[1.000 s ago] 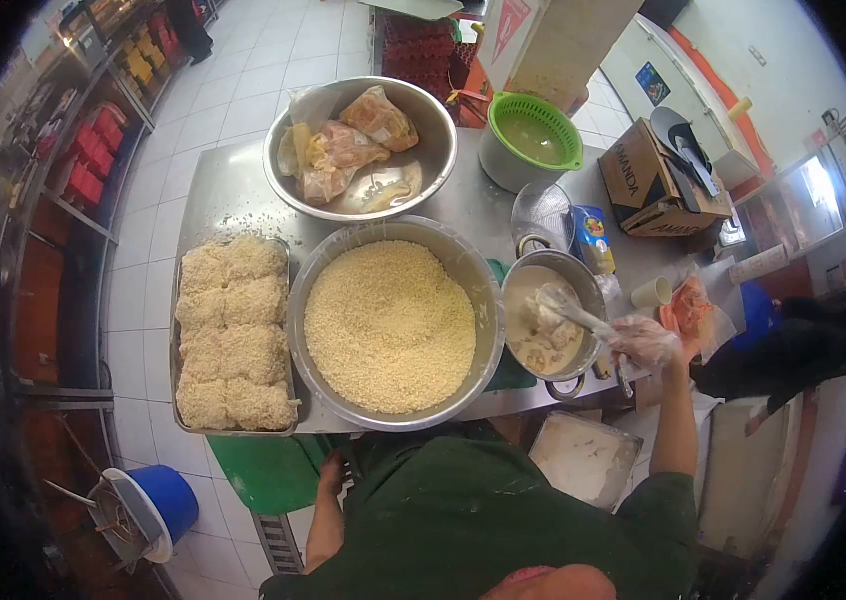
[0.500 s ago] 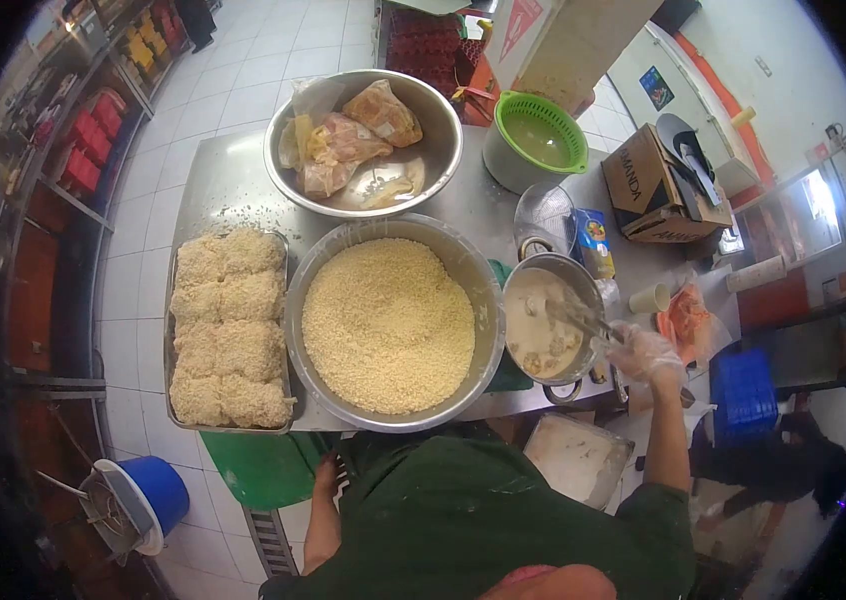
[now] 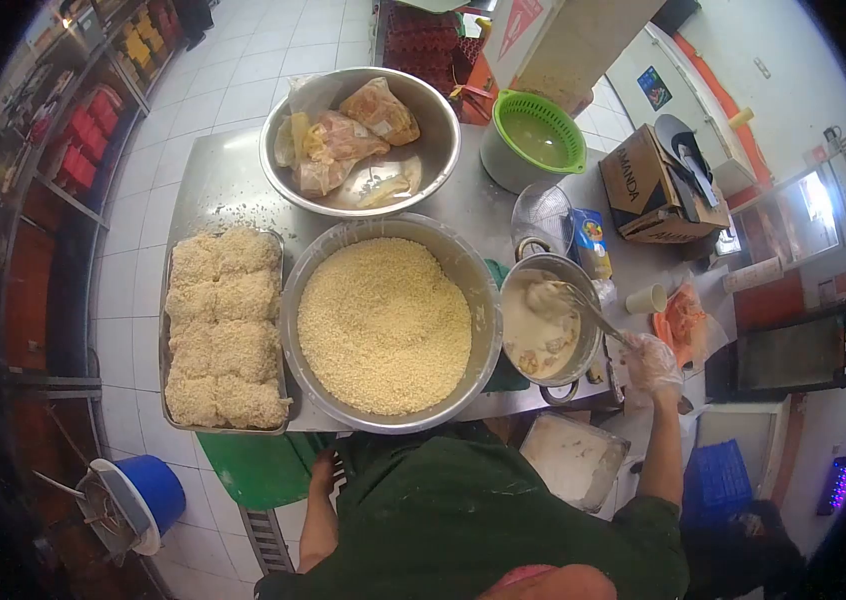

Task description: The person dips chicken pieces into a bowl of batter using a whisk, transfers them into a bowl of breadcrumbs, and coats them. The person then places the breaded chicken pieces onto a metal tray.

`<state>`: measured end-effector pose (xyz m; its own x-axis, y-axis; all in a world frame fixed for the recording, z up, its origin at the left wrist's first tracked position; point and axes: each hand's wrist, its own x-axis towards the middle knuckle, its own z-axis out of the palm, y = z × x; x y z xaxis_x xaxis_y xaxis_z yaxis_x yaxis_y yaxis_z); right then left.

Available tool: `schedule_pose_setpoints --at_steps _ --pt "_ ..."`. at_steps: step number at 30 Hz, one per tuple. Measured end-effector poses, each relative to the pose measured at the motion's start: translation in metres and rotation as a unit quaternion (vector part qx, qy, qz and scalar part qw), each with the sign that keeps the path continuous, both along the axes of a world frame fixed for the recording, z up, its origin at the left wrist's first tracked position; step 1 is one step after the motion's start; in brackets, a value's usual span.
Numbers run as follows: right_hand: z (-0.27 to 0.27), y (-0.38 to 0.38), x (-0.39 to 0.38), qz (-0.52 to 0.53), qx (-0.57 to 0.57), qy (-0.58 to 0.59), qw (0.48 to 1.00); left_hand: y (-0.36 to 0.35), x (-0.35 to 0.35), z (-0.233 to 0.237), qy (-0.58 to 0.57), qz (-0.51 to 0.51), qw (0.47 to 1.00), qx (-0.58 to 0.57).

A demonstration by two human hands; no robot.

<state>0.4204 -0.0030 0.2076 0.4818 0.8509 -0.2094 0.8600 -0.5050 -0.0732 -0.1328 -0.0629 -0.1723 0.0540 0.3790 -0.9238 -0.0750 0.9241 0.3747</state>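
My right hand (image 3: 653,366), in a clear plastic glove, is closed around metal tongs (image 3: 595,316). The tongs' tips reach into a two-handled steel pot (image 3: 591,290) of pale, milky batter, where a coated piece (image 3: 549,298) shows at the tips. Other lumps lie in the liquid. Left of the pot stands a wide metal basin of pale yellow crumbs (image 3: 383,325). A tray at the far left bears rows of crumb-coated pieces (image 3: 228,330). Low by the table's front edge is my left hand (image 3: 323,470); its fingers are hidden.
Behind the crumbs, a steel bowl (image 3: 448,150) holds bagged raw meat. A green colander sits in a pot (image 3: 518,165), near a wire strainer (image 3: 543,218) and a cardboard box (image 3: 648,190). A paper cup (image 3: 647,299) lies right of the pot. Below are a green bin (image 3: 253,470) and a floured tray (image 3: 573,460).
The tongs' tips have moved towards the back of the pot, and a coated piece now shows at them. My right hand has shifted slightly. A person at the right has moved lower.
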Motion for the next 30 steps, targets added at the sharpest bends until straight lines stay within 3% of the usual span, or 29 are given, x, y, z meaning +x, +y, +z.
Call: schedule_pose_setpoints --at_steps 3,6,8,11,13,21,25,29,30 --pt "0.003 -0.009 0.008 -0.039 0.023 0.053 0.998 -0.004 -0.003 -0.01 -0.014 -0.003 1.0 0.004" --pt "-0.001 -0.018 0.018 0.032 0.073 0.001 0.997 -0.005 -0.004 -0.011 -0.023 0.009 1.0 -0.005" --pt "0.004 -0.019 0.017 0.13 0.107 -0.116 0.979 -0.004 -0.004 -0.011 -0.012 0.01 1.0 -0.017" --pt "0.007 -0.018 0.009 0.128 0.134 -0.164 0.969 -0.003 -0.006 -0.012 -0.022 0.006 1.0 -0.016" --pt "0.014 -0.015 0.002 0.131 0.136 -0.153 0.97 0.0 -0.001 0.011 0.0 0.009 1.0 -0.009" --pt "0.012 -0.018 -0.001 0.129 0.129 -0.159 0.97 -0.003 -0.003 0.001 -0.009 0.014 1.0 -0.007" --pt "0.027 -0.012 -0.013 0.142 0.115 -0.157 0.97 0.007 0.01 0.04 0.042 0.029 0.998 -0.025" --pt "0.043 0.006 -0.043 0.183 0.177 -0.108 0.961 0.002 0.004 0.014 0.053 0.016 0.998 -0.036" --pt "0.042 0.006 -0.048 0.192 0.141 -0.147 0.96 0.001 0.005 0.013 0.032 0.017 0.999 -0.041"
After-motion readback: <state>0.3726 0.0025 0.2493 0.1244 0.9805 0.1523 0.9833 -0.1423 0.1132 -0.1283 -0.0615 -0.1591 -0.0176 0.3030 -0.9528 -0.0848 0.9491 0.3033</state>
